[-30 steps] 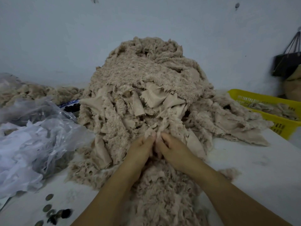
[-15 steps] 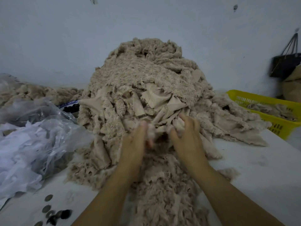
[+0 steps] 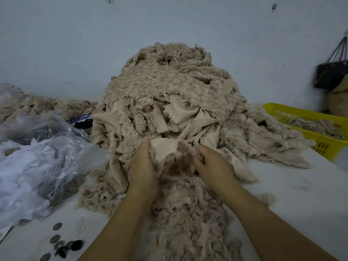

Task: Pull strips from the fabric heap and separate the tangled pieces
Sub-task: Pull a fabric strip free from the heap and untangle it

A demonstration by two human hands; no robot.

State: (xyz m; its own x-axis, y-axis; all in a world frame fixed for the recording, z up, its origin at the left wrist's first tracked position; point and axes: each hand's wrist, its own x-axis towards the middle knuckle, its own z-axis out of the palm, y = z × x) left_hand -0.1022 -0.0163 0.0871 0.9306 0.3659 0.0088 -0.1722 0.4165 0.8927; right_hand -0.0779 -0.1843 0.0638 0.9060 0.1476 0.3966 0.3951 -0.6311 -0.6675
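White surface (image 3: pixel 293 196) against a pale blue-grey wall (image 3: pixel 75 44), bearing at centre a tall heap of beige fleecy fabric strips (image 3: pixel 169 87) whose loose foot spills toward the viewer. At the near foot of the heap, the left hand (image 3: pixel 142 166) and the right hand (image 3: pixel 212 166) grip a beige strip with a smooth woven backing (image 3: pixel 165 147), which spans the gap between them. The fingers of both hands are curled and clamped on this strip, with the left thumb uppermost. Left of the heap lie crumpled clear and white plastic bags (image 3: pixel 37 157), with a lower pile of beige fleece (image 3: pixel 37 106) behind them. Small round dark and metallic discs (image 3: pixel 56 240) lie at the near left. At right stands a yellow slotted plastic basket (image 3: pixel 301 113) holding beige scraps, and beyond it a black bag (image 3: pixel 329 74) hangs on the wall.
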